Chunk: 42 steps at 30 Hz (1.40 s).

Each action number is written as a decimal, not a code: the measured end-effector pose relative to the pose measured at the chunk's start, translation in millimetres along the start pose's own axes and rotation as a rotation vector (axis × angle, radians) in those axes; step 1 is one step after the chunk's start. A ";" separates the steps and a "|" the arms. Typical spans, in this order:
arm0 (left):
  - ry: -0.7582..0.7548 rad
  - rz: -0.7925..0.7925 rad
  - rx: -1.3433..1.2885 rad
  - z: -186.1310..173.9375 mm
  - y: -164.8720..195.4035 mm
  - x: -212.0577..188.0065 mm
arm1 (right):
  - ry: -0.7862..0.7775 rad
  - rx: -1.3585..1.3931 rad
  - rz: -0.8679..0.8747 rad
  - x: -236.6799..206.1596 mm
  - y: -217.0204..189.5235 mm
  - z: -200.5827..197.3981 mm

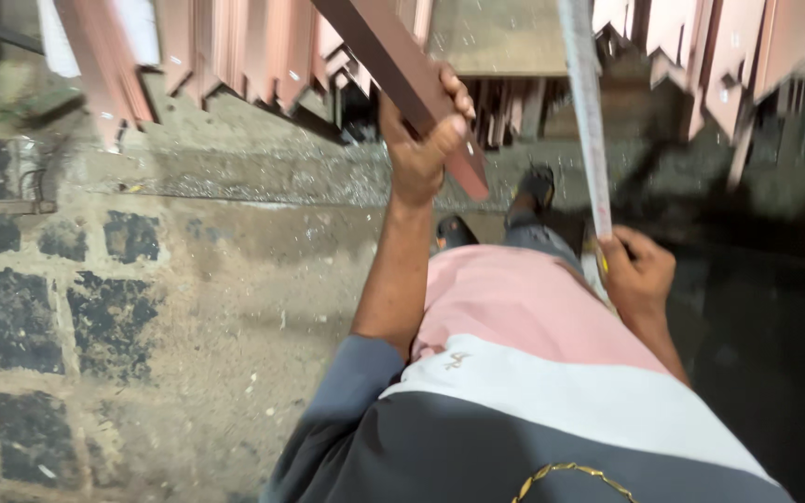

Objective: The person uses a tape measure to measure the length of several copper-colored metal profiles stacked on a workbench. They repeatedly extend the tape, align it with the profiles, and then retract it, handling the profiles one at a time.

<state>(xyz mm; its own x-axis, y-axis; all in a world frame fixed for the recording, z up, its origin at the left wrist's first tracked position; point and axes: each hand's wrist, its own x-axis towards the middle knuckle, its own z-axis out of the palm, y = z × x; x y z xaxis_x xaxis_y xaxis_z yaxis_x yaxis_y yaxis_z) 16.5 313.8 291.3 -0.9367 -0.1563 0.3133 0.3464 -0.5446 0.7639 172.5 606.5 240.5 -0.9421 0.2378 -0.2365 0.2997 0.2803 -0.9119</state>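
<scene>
Fingers [454, 98] grip brown bar [402, 70].

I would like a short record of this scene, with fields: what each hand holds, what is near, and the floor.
Left hand: the left hand grips a reddish-brown metal bar, raised and slanting.
Right hand: the right hand holds a long pale grey strip that runs up out of view.
Near: a stack of reddish angle bars ahead of the person.
Floor: rough concrete floor with dark patches.
Feet: dark shoes below the hands.
</scene>
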 end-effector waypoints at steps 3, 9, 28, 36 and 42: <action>0.007 -0.013 0.114 2.5 17.0 3.5 | -0.002 -0.002 -0.009 7.9 7.6 -3.0; 0.182 0.026 0.046 14.4 26.1 9.5 | -0.100 0.003 0.116 18.9 19.9 -7.3; 0.071 -0.026 -0.033 -21.2 36.5 3.8 | -0.335 -0.111 0.239 27.0 12.5 -13.5; 0.121 -0.037 -0.007 -16.8 34.8 0.0 | -0.378 -0.064 0.210 35.3 40.3 -17.8; 0.119 0.045 0.079 -14.7 44.9 -8.3 | -0.378 -0.245 0.054 33.3 45.5 -18.9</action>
<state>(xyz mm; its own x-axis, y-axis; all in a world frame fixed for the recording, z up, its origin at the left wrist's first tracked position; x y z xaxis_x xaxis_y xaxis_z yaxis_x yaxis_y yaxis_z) 39.1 278.5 314.8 -0.9180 -0.2780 0.2828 0.3866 -0.4691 0.7941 157.7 644.8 197.4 -0.8993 -0.0854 -0.4289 0.3338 0.4997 -0.7993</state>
